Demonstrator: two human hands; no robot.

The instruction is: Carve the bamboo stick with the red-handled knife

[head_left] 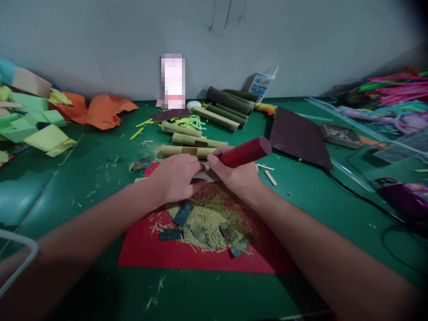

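My right hand (pixel 236 178) is closed round a knife with a thick red handle (pixel 245 152), which tilts up to the right. Its grey blade (pixel 209 176) shows partly between my hands. Fingers bent, my left hand (pixel 179 176) grips what looks like a bamboo piece, mostly hidden; a pale end (pixel 141 179) sticks out by the wrist. Under both hands lies a red sheet (pixel 147 254), covered with pale shavings (pixel 210 223) and dark flat scraps (pixel 183 213). Just behind my hands, bamboo tubes with cut openings (pixel 170 151) lie on the green table.
Dark green bamboo lengths (pixel 229 100) and a lit phone (pixel 173 80) are by the wall. A dark brown board (pixel 297 138) lies right, with a black cable (pixel 361 196) and a purple item (pixel 406 198). Coloured paper (pixel 47 133) piles up left; pipe cleaners (pixel 397 93) lie far right.
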